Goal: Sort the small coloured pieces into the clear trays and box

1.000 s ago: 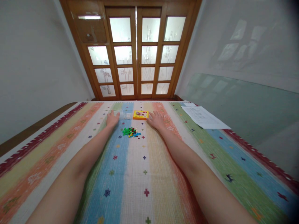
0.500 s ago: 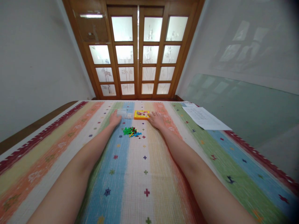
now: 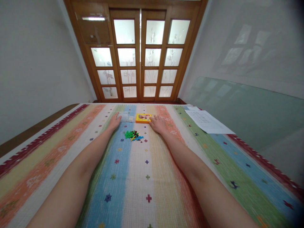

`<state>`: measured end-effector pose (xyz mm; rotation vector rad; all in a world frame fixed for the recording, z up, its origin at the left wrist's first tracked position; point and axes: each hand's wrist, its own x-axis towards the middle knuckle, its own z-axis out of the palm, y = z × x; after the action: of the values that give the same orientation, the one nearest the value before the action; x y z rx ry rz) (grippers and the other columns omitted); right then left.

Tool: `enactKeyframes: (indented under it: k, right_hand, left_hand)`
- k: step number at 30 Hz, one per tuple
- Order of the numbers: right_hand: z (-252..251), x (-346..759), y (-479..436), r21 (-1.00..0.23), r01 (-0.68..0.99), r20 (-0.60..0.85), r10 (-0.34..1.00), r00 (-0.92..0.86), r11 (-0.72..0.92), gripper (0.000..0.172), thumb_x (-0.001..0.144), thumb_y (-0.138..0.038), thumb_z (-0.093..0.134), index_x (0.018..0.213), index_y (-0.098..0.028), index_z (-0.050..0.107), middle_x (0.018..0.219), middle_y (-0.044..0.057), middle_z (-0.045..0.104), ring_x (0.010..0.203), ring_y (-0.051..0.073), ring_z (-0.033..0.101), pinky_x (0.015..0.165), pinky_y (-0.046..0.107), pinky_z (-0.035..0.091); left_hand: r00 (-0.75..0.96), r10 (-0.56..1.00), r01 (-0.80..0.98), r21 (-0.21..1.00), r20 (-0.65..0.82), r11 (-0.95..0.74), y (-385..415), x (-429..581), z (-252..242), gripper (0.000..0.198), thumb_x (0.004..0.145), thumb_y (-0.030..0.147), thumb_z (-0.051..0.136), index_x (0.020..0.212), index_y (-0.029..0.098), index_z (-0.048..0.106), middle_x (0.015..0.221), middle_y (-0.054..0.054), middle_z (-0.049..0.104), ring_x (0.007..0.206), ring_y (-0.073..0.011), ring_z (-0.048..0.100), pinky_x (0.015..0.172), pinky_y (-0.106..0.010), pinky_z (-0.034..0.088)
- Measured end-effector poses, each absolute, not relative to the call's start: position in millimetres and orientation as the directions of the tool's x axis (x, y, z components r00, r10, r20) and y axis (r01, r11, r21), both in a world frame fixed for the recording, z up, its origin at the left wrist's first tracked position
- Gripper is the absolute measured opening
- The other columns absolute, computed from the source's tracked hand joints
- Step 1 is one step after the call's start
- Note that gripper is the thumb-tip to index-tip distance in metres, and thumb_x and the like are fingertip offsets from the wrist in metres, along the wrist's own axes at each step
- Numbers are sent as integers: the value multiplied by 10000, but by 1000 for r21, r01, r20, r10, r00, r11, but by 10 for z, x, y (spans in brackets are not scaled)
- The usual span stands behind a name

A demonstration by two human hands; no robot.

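Observation:
Both my arms stretch far forward over a striped, many-coloured cloth (image 3: 142,177). My left hand (image 3: 114,122) lies flat with fingers out, its fingertips at a clear plastic bag (image 3: 125,117). My right hand (image 3: 158,124) also lies flat and open, fingertips beside a small yellow box (image 3: 143,118). Between the hands, a little nearer to me, sits a pile of small plastic pieces (image 3: 133,135), mostly green with some blue, red and yellow.
A white printed sheet (image 3: 207,122) lies on the cloth at the far right. Wooden doors with frosted glass panes (image 3: 140,57) stand beyond the far edge. A pale wall runs close along the right side, and a brown wooden edge (image 3: 35,129) shows at the left.
Both hands have slid slightly inward toward the bag and the yellow box. The view has shifted a little; the pile has not moved.

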<state>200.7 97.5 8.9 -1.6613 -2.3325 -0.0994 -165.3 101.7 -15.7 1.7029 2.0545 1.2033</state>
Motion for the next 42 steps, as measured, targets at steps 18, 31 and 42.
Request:
enactKeyframes:
  k: [18, 31, 42]
  right_hand:
    - [79, 2039, 984, -205, 937, 334, 921, -203, 281, 479, 1093, -437, 391, 1501, -281, 588, 1571, 125, 525, 1397, 319, 472, 1196, 533, 298]
    - [-7, 2087, 1056, -349, 932, 294, 956, 13, 95, 502, 1065, -392, 394, 1454, -178, 629, 1419, 179, 597, 1274, 297, 596, 1071, 380, 467]
    - [-22, 1713, 929, -281, 939, 219, 966, -138, 198, 570, 1077, -444, 405, 1598, -224, 476, 1682, 186, 356, 1412, 348, 533, 1121, 425, 460]
  left_hand:
    - [-407, 863, 625, 781, 299, 24, 1005, -1730, -132, 530, 1014, 326, 461, 1506, 182, 597, 1564, -102, 581, 1465, -238, 520, 1250, -371, 352]
    - [-525, 801, 670, 720, 288, 180, 909, -1721, -144, 564, 989, 347, 518, 1511, 135, 558, 1325, -188, 706, 1271, -348, 649, 1141, -457, 461]
    - [-586, 765, 646, 723, 265, 245, 799, -2182, -124, 545, 962, 299, 545, 1490, 168, 576, 1356, -178, 708, 1287, -342, 652, 1122, -446, 475]
